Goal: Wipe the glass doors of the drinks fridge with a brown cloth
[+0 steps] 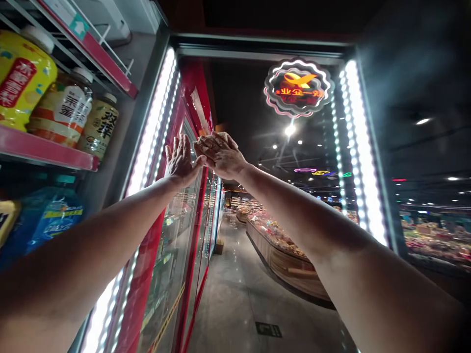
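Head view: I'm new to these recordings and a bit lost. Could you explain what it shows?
There is no machine here, just a person's bare hands, seen by a camera worn on the head. The left hand is spread open, with nothing visible in it. The right hand lies flat over what looks like a cloth. Both reach toward a glass panel. On the left, a shelf carries bottles. Through the glass you see a shop aisle.
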Available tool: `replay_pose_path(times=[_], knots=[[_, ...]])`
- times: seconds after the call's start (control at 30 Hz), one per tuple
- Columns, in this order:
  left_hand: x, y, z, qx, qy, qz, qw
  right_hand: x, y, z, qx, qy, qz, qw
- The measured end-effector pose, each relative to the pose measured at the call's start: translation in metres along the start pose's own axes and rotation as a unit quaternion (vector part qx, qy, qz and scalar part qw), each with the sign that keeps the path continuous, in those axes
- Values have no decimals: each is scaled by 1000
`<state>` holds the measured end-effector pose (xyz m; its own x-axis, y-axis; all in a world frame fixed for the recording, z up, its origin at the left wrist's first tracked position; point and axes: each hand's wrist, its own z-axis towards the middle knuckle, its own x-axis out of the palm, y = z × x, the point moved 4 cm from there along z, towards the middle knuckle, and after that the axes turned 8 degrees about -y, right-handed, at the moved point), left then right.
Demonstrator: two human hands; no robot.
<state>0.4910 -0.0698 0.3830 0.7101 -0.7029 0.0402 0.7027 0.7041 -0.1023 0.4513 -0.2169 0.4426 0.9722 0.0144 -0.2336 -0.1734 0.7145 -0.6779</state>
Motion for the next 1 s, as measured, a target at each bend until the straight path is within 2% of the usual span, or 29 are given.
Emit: replay_pose_path(times=[0.07, 0.2, 0.27, 0.3, 0.37, 0.43, 0.5, 0.6, 0.67, 0.73, 0.83, 0.9, 0.93, 1.0], knots=[[2, -5, 0, -2, 6, 33, 999, -8, -14, -6, 23, 9, -10, 1000], [3, -3, -3, -2, 28, 80, 996, -30, -47, -11, 143, -2, -37, 989], [3, -1, -5, 5, 27, 87, 996, -31, -36, -22, 121, 5, -40, 992], [2, -1, -6, 12, 25, 88, 996, -29, -24, -30, 88, 16, -37, 995], [1, -2, -7, 32, 18, 87, 995, -23, 3, -51, -20, 28, -28, 999], [0, -4, -8, 46, 14, 87, 995, -22, 11, -68, -64, 27, -21, 997], [-1, -5, -8, 42, 17, 92, 995, -26, -7, -74, -38, 18, -19, 999], [-1, -6, -9, 32, 27, 109, 993, -39, -58, -71, 91, -17, -28, 995], [-1, -6, -8, 33, 26, 118, 992, -45, -76, -73, 149, -43, -35, 987], [-1, -5, -8, 37, 27, 125, 991, -44, -70, -83, 138, -40, -34, 989], [1, -4, -6, 29, 33, 140, 989, -38, -43, -106, 24, 4, -25, 999], [1, -3, -5, 17, 34, 146, 989, -39, -43, -118, -13, 19, -25, 999], [1, -4, -5, 14, 31, 147, 989, -42, -50, -122, 1, 17, -27, 999], [0, -5, -5, 15, 22, 147, 989, -50, -71, -127, 70, -4, -36, 997]])
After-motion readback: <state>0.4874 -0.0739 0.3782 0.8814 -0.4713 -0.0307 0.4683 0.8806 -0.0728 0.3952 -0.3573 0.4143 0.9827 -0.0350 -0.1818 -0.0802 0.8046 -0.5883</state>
